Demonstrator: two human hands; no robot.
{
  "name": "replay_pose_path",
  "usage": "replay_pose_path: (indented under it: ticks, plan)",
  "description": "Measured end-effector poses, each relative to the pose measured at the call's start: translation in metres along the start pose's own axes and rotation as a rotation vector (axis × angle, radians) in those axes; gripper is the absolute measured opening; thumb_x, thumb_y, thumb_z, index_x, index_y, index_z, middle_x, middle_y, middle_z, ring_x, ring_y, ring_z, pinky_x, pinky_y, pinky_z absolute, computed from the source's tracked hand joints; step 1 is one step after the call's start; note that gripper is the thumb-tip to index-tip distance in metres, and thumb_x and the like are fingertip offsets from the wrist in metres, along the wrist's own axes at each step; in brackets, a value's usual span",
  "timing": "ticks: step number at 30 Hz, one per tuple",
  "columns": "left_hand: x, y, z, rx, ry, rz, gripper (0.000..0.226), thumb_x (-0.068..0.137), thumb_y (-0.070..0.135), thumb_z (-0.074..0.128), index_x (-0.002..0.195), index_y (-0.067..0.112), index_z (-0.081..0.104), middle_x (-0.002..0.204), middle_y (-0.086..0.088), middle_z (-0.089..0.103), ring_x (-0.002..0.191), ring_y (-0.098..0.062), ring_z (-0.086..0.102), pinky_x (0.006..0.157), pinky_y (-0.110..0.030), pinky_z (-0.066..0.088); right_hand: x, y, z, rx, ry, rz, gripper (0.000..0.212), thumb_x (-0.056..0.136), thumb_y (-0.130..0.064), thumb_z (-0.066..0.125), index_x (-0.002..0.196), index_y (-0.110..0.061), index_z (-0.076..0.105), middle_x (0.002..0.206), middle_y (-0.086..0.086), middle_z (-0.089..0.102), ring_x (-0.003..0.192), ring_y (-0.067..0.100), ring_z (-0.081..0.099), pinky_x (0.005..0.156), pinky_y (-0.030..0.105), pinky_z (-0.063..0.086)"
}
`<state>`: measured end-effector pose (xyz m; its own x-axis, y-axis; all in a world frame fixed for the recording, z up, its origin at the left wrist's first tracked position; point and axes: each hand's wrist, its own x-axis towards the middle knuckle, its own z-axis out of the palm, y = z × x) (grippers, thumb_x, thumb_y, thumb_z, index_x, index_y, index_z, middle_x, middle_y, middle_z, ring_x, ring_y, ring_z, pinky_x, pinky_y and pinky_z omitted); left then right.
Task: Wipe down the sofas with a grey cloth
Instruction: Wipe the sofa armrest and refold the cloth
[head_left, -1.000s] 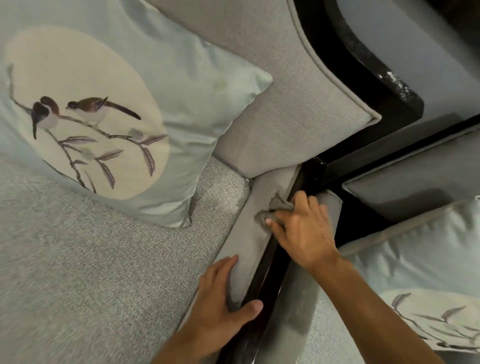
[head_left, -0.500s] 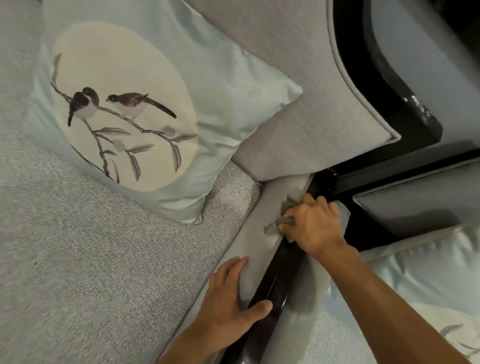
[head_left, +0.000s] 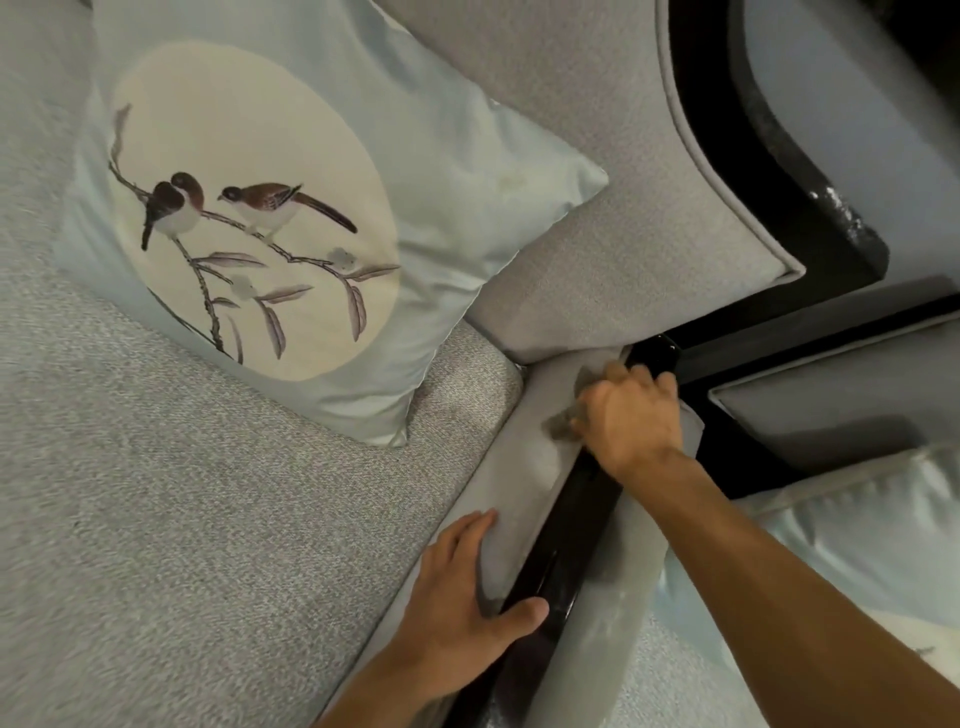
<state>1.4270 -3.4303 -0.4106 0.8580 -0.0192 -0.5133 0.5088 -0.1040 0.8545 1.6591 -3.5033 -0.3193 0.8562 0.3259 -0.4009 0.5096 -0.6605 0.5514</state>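
With the right hand (head_left: 631, 415) closed in a tight grip on the grey cloth (head_left: 563, 423) at the armrest pad (head_left: 524, 457) by the dark wooden rail (head_left: 582, 499), the wipe probably goes best pressed flat along the pad's length while the left hand (head_left: 467, 587), fingers spread and holding nothing, pins the pad.

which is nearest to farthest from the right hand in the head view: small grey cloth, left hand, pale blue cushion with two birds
From the right hand:
1. small grey cloth, gripped under its fingers on the padded armrest.
2. left hand, below it, braced on the armrest edge.
3. pale blue cushion with two birds, up left.
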Motion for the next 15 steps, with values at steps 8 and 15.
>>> replay_pose_path:
  ticks: [8,15]
  plan:
    - [0.001,-0.007,0.006,-0.008,0.062,0.004,0.110,0.062,0.085,0.060,0.157,0.045,0.019,0.156,0.025,0.017,0.148,-0.006,0.014,0.125,-0.040,0.022,-0.047,-0.015,-0.006,0.168,-0.148,-0.244,0.030,0.086,-0.053,0.061,0.107,-0.033,0.070,0.113,-0.004,0.059,0.112,0.022,0.050,0.092,0.040,0.032]
    - [0.000,-0.007,0.007,-0.021,0.073,0.015,0.106,0.061,0.084,0.060,0.154,0.049,0.021,0.153,0.029,0.017,0.145,0.002,0.015,0.125,-0.034,0.020,-0.009,-0.003,0.002,0.005,0.003,0.005,0.029,0.095,-0.045,0.050,0.110,-0.029,0.069,0.117,0.000,0.057,0.108,0.025,0.054,0.091,0.042,0.036]
